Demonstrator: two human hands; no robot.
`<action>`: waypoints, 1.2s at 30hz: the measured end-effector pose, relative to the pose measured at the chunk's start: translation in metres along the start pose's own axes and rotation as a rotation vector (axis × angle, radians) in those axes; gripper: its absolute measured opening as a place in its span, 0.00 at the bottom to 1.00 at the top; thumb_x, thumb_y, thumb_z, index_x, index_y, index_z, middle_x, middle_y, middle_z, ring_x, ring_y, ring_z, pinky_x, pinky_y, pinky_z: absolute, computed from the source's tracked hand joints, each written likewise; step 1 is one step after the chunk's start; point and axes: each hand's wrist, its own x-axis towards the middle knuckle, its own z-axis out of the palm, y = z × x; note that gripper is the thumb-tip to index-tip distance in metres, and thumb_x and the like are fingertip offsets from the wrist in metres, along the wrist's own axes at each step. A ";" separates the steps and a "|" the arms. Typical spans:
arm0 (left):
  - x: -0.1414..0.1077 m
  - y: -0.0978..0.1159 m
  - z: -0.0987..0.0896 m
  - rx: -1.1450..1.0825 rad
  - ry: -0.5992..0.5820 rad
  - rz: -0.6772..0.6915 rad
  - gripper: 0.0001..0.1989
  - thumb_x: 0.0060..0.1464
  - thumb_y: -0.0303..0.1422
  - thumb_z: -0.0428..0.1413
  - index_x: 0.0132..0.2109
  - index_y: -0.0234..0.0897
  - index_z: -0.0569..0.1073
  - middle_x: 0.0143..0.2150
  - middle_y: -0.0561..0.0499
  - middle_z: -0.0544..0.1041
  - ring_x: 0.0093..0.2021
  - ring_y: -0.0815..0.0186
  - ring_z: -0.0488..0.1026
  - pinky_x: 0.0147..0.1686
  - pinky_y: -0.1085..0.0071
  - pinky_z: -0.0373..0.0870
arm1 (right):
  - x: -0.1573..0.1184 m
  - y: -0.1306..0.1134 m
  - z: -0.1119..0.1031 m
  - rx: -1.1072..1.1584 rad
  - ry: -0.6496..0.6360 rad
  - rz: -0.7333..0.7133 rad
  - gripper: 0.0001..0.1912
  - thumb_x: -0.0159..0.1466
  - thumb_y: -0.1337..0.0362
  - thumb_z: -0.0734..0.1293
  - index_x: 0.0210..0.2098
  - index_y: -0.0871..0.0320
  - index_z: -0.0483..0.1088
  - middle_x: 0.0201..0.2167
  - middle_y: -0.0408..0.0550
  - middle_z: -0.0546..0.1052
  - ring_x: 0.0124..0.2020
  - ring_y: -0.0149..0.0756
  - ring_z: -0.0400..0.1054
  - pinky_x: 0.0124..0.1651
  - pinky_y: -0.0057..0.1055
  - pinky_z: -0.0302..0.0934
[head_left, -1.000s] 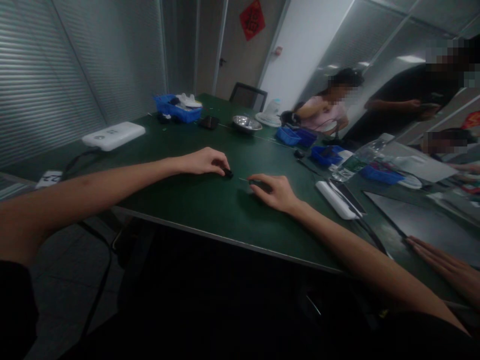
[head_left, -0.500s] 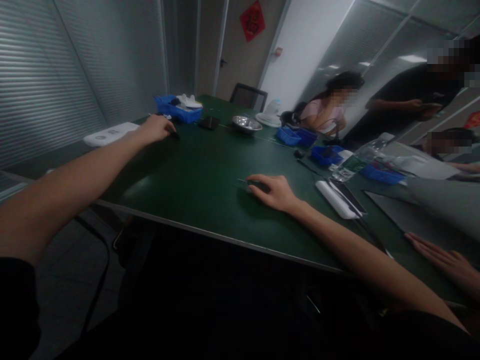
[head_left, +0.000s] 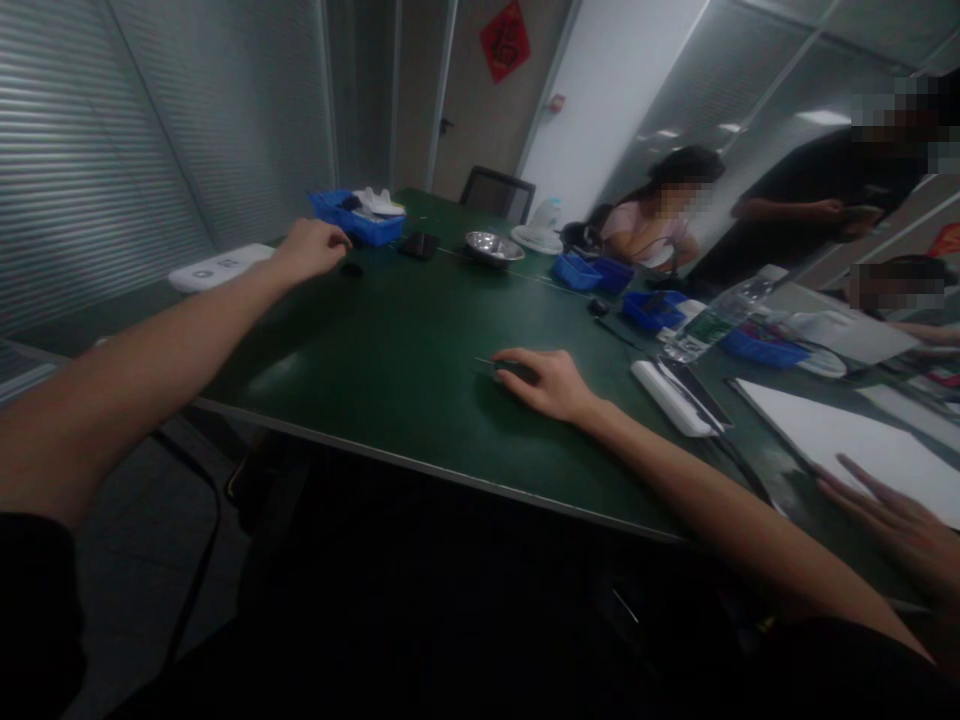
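My left hand (head_left: pixel 313 247) hovers over the far left of the green table (head_left: pixel 405 330), fingers bent and slightly apart, with nothing visible in them. Just below its fingertips a small dark round thing (head_left: pixel 352 269) lies on the table; its kind is too blurred to make out. My right hand (head_left: pixel 551 385) rests near the middle of the table. Between its thumb and fingers is a small dark-handled tool (head_left: pixel 521 371), whose thin metal tip points left. The fingers partly hide the handle.
Beyond my left hand are a blue basket (head_left: pixel 386 230), a black phone-like slab (head_left: pixel 419 245) and a metal bowl (head_left: pixel 493 248). A white case (head_left: pixel 223 268) lies at left. At right are a water bottle (head_left: pixel 724 315), a white oblong case (head_left: pixel 673 398) and another person's hand (head_left: pixel 892 515) by white paper (head_left: pixel 847 425).
My left hand has lifted slightly from the dark round thing, which now lies on the table. My right hand stays still. At right, a grey sheet has swung away, baring white paper.
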 end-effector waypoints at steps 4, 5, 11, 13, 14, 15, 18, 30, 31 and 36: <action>0.003 -0.002 0.001 0.038 -0.054 0.029 0.17 0.67 0.28 0.56 0.60 0.29 0.77 0.35 0.56 0.75 0.40 0.68 0.59 0.46 0.73 0.55 | 0.000 -0.001 -0.001 0.008 -0.005 -0.001 0.19 0.73 0.52 0.63 0.55 0.56 0.75 0.38 0.48 0.83 0.29 0.33 0.73 0.36 0.29 0.62; 0.005 -0.004 0.002 0.050 -0.075 0.039 0.17 0.67 0.28 0.55 0.59 0.28 0.77 0.36 0.55 0.75 0.40 0.68 0.59 0.47 0.72 0.55 | 0.000 -0.001 -0.001 0.005 -0.004 -0.002 0.19 0.73 0.52 0.63 0.55 0.56 0.75 0.38 0.48 0.83 0.28 0.33 0.73 0.36 0.29 0.62; 0.017 -0.015 0.012 -0.022 -0.119 0.050 0.18 0.64 0.36 0.57 0.54 0.29 0.81 0.42 0.47 0.79 0.46 0.60 0.67 0.49 0.67 0.60 | 0.001 0.000 0.000 0.005 -0.007 -0.005 0.19 0.73 0.52 0.63 0.55 0.55 0.75 0.36 0.46 0.82 0.27 0.32 0.72 0.36 0.29 0.62; 0.019 -0.016 0.015 -0.090 -0.118 0.009 0.17 0.60 0.40 0.60 0.50 0.35 0.84 0.41 0.46 0.80 0.47 0.56 0.70 0.50 0.64 0.61 | 0.001 0.001 0.000 0.003 -0.006 -0.002 0.19 0.73 0.52 0.63 0.55 0.56 0.75 0.36 0.46 0.82 0.27 0.32 0.72 0.35 0.30 0.62; 0.019 -0.016 0.015 -0.120 -0.122 -0.014 0.17 0.58 0.41 0.61 0.48 0.37 0.84 0.41 0.46 0.81 0.48 0.54 0.71 0.50 0.62 0.62 | 0.001 0.001 0.001 0.003 -0.010 -0.001 0.19 0.73 0.52 0.63 0.55 0.56 0.75 0.35 0.46 0.82 0.27 0.32 0.72 0.35 0.29 0.62; 0.020 -0.017 0.016 -0.144 -0.129 -0.034 0.16 0.57 0.42 0.61 0.47 0.38 0.84 0.42 0.46 0.81 0.48 0.53 0.72 0.51 0.61 0.62 | 0.001 0.001 0.001 0.004 -0.012 0.000 0.19 0.73 0.52 0.63 0.55 0.55 0.75 0.35 0.46 0.82 0.27 0.32 0.72 0.35 0.29 0.61; 0.020 -0.018 0.018 -0.199 -0.145 -0.104 0.17 0.54 0.41 0.62 0.48 0.38 0.84 0.44 0.45 0.81 0.48 0.53 0.73 0.52 0.60 0.63 | 0.000 0.001 0.001 0.007 -0.009 -0.002 0.19 0.73 0.52 0.63 0.55 0.55 0.75 0.36 0.46 0.82 0.27 0.32 0.72 0.35 0.29 0.61; 0.020 -0.026 0.022 -0.288 -0.193 -0.151 0.24 0.50 0.44 0.64 0.51 0.35 0.84 0.43 0.44 0.83 0.47 0.53 0.75 0.50 0.63 0.66 | 0.001 0.000 0.000 -0.007 -0.017 0.006 0.19 0.73 0.52 0.63 0.55 0.55 0.75 0.37 0.46 0.82 0.27 0.33 0.72 0.35 0.30 0.61; 0.020 -0.026 0.022 -0.292 -0.198 -0.154 0.24 0.50 0.43 0.64 0.52 0.35 0.84 0.43 0.44 0.83 0.47 0.53 0.75 0.50 0.63 0.66 | 0.000 0.000 0.000 -0.006 -0.018 0.007 0.19 0.73 0.52 0.63 0.55 0.55 0.75 0.36 0.46 0.82 0.27 0.32 0.72 0.35 0.29 0.61; 0.014 -0.011 0.017 -0.300 -0.256 -0.086 0.23 0.52 0.44 0.64 0.52 0.38 0.84 0.47 0.45 0.83 0.48 0.53 0.76 0.50 0.63 0.68 | 0.000 -0.001 0.000 0.002 -0.016 0.006 0.19 0.73 0.52 0.63 0.55 0.55 0.75 0.36 0.47 0.82 0.28 0.33 0.72 0.36 0.29 0.61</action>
